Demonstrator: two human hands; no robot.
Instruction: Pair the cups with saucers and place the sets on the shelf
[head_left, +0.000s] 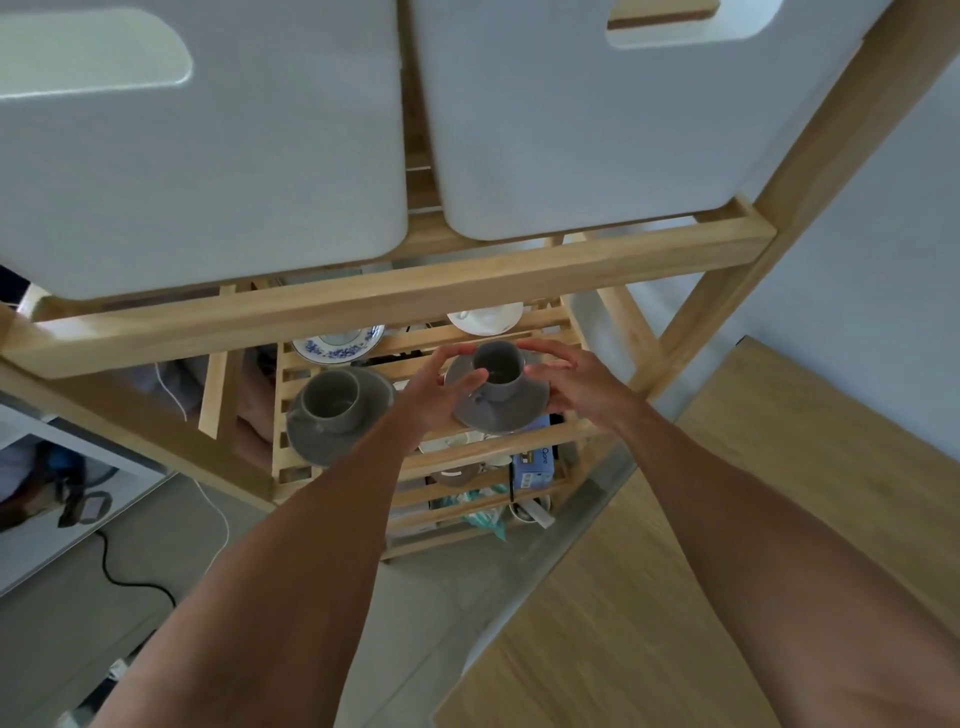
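A grey cup stands on a grey saucer over the slatted wooden shelf. My left hand grips the saucer's left edge, thumb by the cup. My right hand holds the saucer's right edge, fingers curled around its far side. To the left a second grey cup sits on its grey saucer on the same shelf. Behind them lie a blue-patterned white saucer and a white cup and saucer, both partly hidden by the shelf rail.
Two white bins fill the tier above, over a wooden rail. A lower tier holds a blue box and small items. A wooden tabletop lies at right; cables run on the grey floor at left.
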